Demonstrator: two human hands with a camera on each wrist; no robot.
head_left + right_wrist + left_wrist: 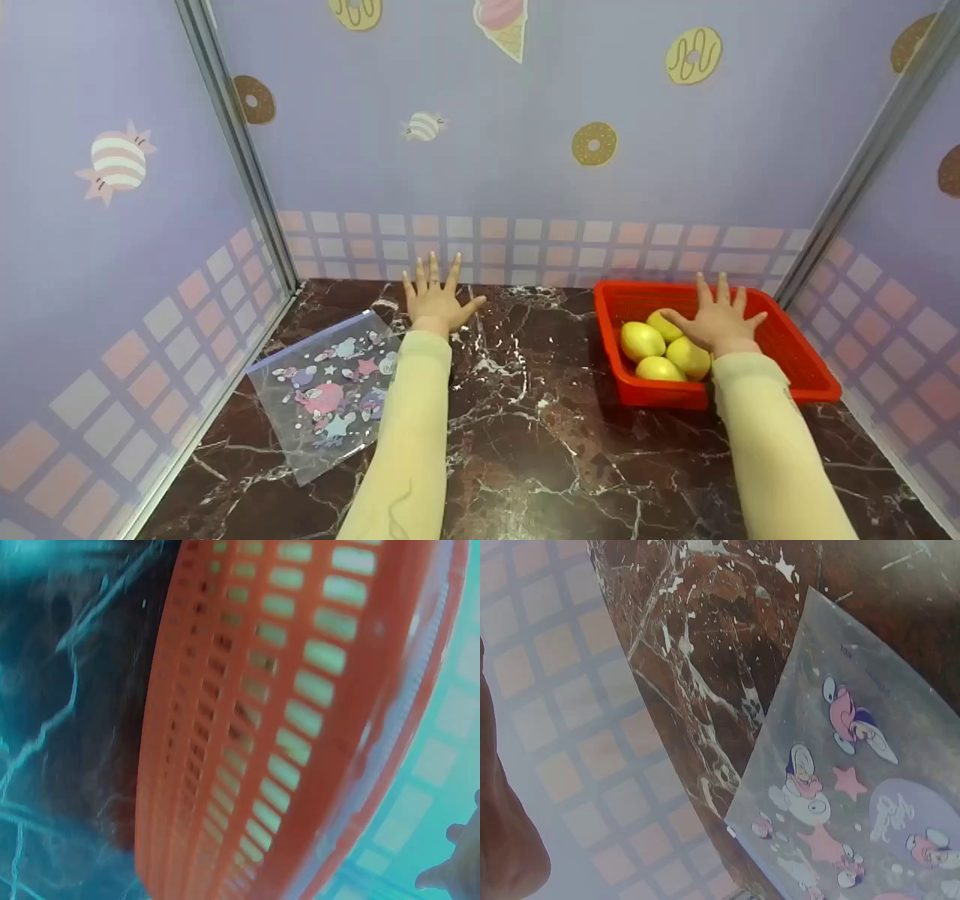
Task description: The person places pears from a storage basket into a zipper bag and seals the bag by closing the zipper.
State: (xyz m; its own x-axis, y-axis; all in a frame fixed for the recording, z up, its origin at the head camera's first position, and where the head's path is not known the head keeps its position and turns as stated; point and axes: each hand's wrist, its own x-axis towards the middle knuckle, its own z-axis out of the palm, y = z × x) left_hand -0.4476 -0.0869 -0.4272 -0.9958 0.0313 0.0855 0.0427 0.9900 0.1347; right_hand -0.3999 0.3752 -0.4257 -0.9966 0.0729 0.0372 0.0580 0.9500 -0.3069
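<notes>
My left hand [435,304] is spread with straight fingers and holds nothing; it reaches over the table beside a clear zip bag [322,397] with a cartoon print. In the left wrist view the printed bag [870,787] lies flat, its zip edge at the bottom. My right hand [720,321], fingers spread as well, is over a red plastic basket [802,360]. Several yellow lemons [643,341] lie in the left part of that basket, one partly hidden behind the hand. The right wrist view shows the slotted basket side [300,727] close up.
A dark red marble-patterned tabletop [525,450] with white veins lies under everything. Purple panels with printed sweets and pink and white squares stand at the back [510,172], left [112,300] and right [907,300], joined by grey metal corner posts [247,142].
</notes>
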